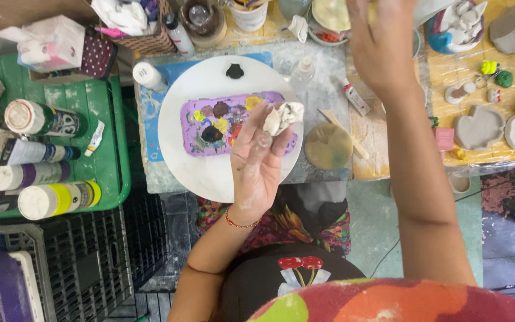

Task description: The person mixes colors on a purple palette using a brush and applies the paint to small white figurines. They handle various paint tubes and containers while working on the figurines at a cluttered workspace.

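Observation:
My left hand (256,158) is raised palm up over a round white board (180,143) and pinches a small white clay piece (282,116) between thumb and fingertips. Under it lies a purple palette (201,119) with several blobs of paint. My right hand (379,42) reaches far forward over the cluttered back of the table, blurred, near a pale yellowish dish (329,13); what its fingers hold is hidden.
A green tray (114,167) at left carries several paint bottles. A flat round clay disc (328,146) and a wooden tool (341,132) lie right of the board. Grey clay shapes (478,126) rest on yellow paper at right. A black crate (90,262) stands below.

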